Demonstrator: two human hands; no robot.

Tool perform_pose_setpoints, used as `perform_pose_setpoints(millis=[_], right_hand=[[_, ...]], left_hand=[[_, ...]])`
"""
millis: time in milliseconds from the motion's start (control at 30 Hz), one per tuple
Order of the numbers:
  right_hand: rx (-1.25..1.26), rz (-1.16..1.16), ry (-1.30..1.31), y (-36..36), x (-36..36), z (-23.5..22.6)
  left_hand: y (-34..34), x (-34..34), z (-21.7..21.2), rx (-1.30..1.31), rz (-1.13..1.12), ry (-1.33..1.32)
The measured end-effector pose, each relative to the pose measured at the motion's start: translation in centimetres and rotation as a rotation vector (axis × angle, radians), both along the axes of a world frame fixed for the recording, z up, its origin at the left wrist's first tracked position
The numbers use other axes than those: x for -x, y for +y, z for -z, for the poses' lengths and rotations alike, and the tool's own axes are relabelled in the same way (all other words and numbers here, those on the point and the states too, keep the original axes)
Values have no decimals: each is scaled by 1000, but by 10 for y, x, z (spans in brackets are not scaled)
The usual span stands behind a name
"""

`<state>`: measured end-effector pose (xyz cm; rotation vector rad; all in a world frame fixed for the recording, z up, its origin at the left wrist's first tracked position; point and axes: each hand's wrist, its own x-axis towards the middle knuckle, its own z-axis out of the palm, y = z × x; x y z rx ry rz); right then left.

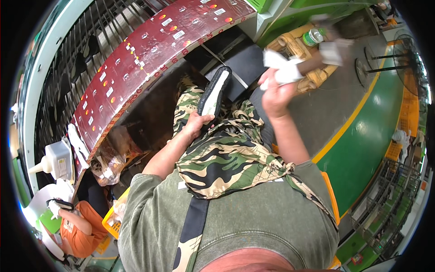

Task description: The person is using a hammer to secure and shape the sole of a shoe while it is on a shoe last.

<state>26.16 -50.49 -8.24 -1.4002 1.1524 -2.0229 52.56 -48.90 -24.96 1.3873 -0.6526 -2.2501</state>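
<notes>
Left hand (195, 123) grips the heel end of 1 shoe (215, 92), fingers curled over its edge; the shoe stands nearly on end over the lap, white insole side facing up, black upper behind it. Right hand (275, 93) is raised beside it and closed around a blurred tool handle (312, 63) wrapped in white cloth (282, 67); the tool head (333, 51) is smeared by motion. Both forearms emerge from green sleeves above a camouflage apron (226, 158). Behind the shoe runs a curved dark-red panel (149, 54) dotted with small labels, backed by a metal rack (81, 54). A green bottle (312, 36) sits on a yellow crate (294, 45) beyond the right hand. At lower left, another person in an orange shirt (84, 231) works with a gloved hand (55, 206).
</notes>
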Motion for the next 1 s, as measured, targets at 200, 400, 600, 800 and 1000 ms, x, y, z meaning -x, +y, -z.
perform_pose_setpoints(millis=[200,400,600,800,1000], right_hand=[[-908,-4,654,35,9,90],[-601,49,333,20,6,37],[-1065,-17,761,24,16,89],[-794,84,645,23,10,67],[-931,-20,821,20,22,74]], left_hand=[[9,8,1,175,-43,-111],[12,11,9,259,-9,-211],[11,14,-4,333,58,-337],[13,10,17,367,35,-309],[16,7,27,437,84,-388]])
